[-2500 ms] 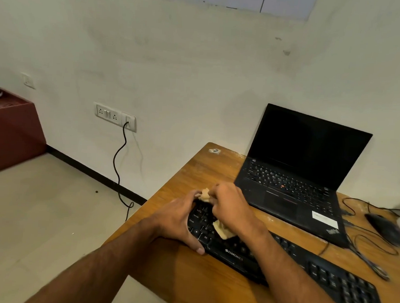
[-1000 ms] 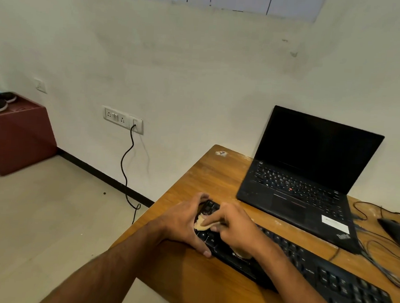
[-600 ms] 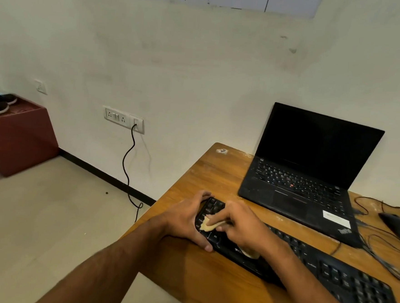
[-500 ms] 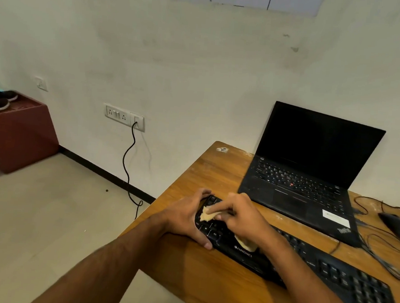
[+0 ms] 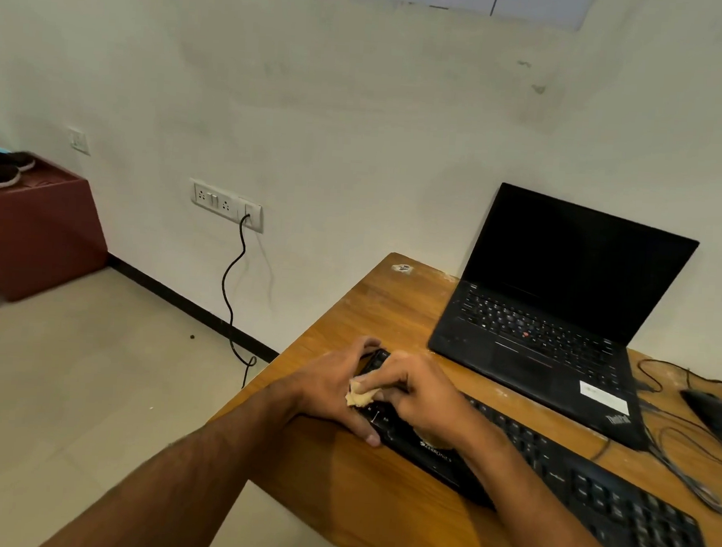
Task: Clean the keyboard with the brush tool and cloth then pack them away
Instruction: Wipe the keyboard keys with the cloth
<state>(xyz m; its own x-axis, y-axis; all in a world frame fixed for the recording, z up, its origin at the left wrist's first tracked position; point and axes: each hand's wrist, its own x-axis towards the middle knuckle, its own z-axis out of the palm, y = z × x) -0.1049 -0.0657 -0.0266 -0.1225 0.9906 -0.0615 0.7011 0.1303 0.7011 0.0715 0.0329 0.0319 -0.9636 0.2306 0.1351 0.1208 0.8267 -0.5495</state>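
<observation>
Here, at the near left corner of the wooden desk [image 5: 376, 513], a black Zebronics keyboard [image 5: 591, 494] lies along the front edge, running off toward the near right corner. The left hand [image 5: 329, 393] grips the keyboard's left end, thumb curled on its near edge and fingers wrapped over the far edge. The right hand [image 5: 423, 399] sits on the keys just beside it, fingers curled down and pinching a small beige cloth [image 5: 359, 398] against the keys; another bit of cloth peeks out beneath the heel of that hand. Whether a brush tool is anywhere on the desk cannot be told.

Behind the keyboard, toward the far edge, a black ThinkPad laptop [image 5: 557, 317] stands open with a dark screen. At the right edge, a blurred black mouse [image 5: 713, 411] rests among loose cables [image 5: 679, 462]. Near the far left corner lies 1 small sticker [image 5: 402, 268]. Beyond the desk, a black cord [image 5: 232, 294] hangs from a wall socket panel [image 5: 227, 205].
</observation>
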